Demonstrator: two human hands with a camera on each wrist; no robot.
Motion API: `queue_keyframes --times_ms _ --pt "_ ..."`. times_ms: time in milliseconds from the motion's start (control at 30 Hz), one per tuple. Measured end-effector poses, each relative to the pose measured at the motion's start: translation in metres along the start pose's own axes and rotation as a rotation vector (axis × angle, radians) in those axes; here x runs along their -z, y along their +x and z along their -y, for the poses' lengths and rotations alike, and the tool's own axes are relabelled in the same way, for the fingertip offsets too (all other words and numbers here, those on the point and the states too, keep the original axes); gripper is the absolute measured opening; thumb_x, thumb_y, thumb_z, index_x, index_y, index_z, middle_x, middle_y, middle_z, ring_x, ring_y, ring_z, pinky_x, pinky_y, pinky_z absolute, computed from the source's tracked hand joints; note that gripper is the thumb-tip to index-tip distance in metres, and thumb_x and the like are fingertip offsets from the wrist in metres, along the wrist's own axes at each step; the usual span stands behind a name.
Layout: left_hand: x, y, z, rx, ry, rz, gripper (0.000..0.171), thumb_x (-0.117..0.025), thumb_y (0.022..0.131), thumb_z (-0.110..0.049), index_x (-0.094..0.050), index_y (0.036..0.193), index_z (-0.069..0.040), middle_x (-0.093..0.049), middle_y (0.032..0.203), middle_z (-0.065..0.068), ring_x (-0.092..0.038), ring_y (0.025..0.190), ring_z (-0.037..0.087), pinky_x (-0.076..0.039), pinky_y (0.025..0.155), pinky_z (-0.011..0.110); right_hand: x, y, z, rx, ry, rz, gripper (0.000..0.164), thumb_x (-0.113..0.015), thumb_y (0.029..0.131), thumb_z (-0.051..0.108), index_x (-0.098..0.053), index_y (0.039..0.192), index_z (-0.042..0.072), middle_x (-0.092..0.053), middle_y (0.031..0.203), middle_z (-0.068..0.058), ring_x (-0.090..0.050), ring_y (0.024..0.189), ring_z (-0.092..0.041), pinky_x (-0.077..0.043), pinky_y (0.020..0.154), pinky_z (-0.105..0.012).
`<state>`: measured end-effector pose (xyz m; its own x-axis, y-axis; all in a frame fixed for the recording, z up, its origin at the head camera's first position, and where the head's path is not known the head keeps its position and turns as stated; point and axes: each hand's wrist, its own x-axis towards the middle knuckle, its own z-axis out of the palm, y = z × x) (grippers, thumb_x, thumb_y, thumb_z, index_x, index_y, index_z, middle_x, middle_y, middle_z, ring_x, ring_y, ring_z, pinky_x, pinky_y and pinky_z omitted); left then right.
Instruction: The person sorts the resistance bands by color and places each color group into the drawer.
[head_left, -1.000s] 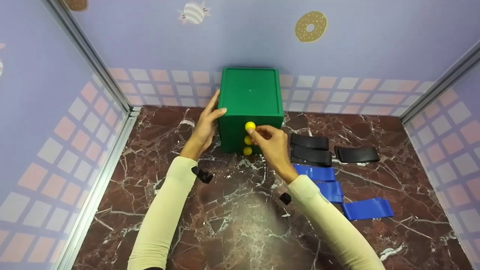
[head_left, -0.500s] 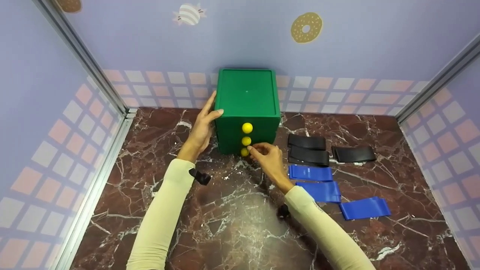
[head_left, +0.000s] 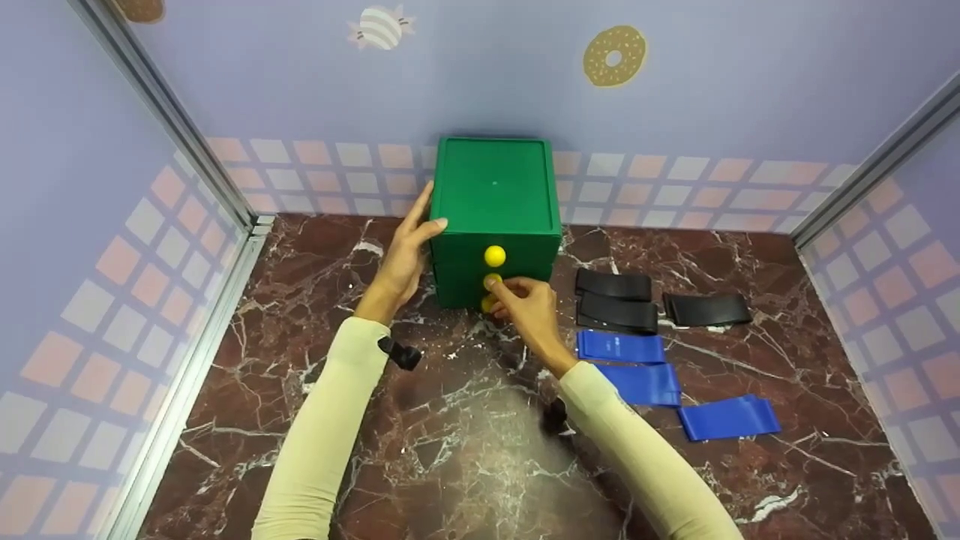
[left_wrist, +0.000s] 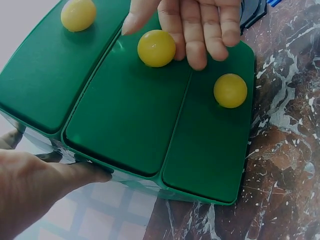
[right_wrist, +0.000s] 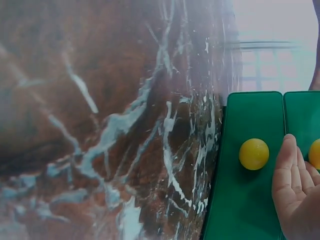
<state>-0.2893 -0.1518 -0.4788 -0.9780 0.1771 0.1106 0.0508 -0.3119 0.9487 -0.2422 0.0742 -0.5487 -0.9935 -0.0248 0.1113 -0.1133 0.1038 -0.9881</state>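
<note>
A green three-drawer box (head_left: 495, 184) stands against the back wall, its drawers closed. Each drawer front has a round yellow knob: a top knob (head_left: 494, 256), a middle knob (left_wrist: 156, 48) and a bottom knob (left_wrist: 230, 91). My left hand (head_left: 403, 259) lies along the box's left side, thumb on the top front corner, fingers mostly straight. My right hand (head_left: 531, 311) is at the middle knob. In the left wrist view its thumb is above that knob and the index fingertip right beside it, the fingers loosely extended. In the head view the right hand partly covers the lower two knobs.
Several folded black bands (head_left: 616, 311) and blue bands (head_left: 729, 418) lie on the dark marbled tabletop (head_left: 480, 450), right of the box. Patterned panels (head_left: 495, 67) with metal edge rails (head_left: 184, 397) enclose the back and both sides.
My right hand has gone from the top knob down toward the lower knobs, then slightly up to the middle one. My left hand stays on the box's side.
</note>
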Motion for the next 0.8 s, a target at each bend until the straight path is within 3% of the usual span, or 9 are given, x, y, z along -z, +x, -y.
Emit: queue_keyframes --times_ms 300,533,700,800 --pt "0.0 0.0 0.001 0.003 0.001 -0.006 0.08 -0.06 0.108 -0.019 -0.022 0.179 -0.027 -0.022 0.183 0.004 -0.049 0.149 0.032 -0.046 0.119 0.052 -0.002 0.001 0.0 -0.027 0.047 -0.018 0.027 -0.079 0.104 0.025 -0.084 0.101 -0.002 -0.081 0.089 -0.021 -0.08 0.071 -0.028 -0.065 0.064 -0.034" --pt "-0.002 0.001 0.001 0.004 -0.013 -0.004 0.08 -0.061 0.108 -0.017 -0.023 0.178 -0.026 -0.021 0.183 0.004 -0.048 0.151 0.031 -0.046 0.12 0.051 -0.004 -0.006 -0.001 -0.026 0.088 -0.036 0.023 -0.078 0.104 0.016 -0.084 0.1 -0.005 -0.08 0.089 -0.025 -0.078 0.067 -0.025 -0.065 0.063 -0.035" --pt "-0.002 0.0 0.001 0.004 -0.008 -0.009 0.081 -0.062 0.107 -0.019 -0.024 0.178 -0.028 -0.02 0.183 0.004 -0.047 0.152 0.031 -0.047 0.119 0.052 -0.004 -0.016 -0.001 -0.019 0.085 -0.027 0.024 -0.077 0.104 0.017 -0.084 0.099 -0.005 -0.081 0.09 -0.024 -0.079 0.07 -0.033 -0.066 0.067 -0.045" --pt "-0.001 0.0 0.0 0.004 0.0 -0.011 0.08 -0.063 0.107 -0.021 -0.026 0.178 -0.03 -0.02 0.183 0.003 -0.045 0.154 0.029 -0.045 0.12 0.052 -0.004 -0.022 -0.001 -0.023 0.08 -0.024 0.026 -0.078 0.104 0.019 -0.084 0.099 -0.005 -0.081 0.087 -0.021 -0.08 0.072 -0.037 -0.067 0.068 -0.045"
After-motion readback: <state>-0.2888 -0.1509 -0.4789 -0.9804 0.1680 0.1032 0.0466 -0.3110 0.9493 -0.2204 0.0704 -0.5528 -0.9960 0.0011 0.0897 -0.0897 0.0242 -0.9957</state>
